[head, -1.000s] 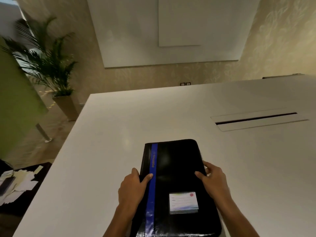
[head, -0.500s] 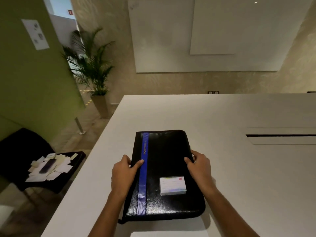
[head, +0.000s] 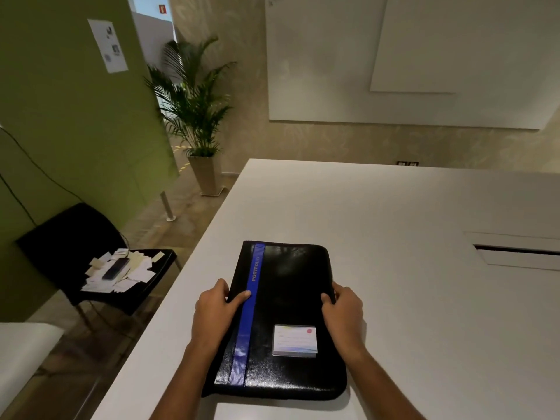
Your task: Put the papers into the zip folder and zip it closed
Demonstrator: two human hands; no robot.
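On the white table [head: 394,222] near its front edge lies the closed black zip folder [head: 288,313], the left hand [head: 213,310] clamped on its left side and the right hand [head: 344,310] gripping its right side.

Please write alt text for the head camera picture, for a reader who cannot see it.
Two hands, left and right, grip the side edges of a closed black folder with a blue stripe, lying on a white table. Left of the table, a black chair holds scattered papers.
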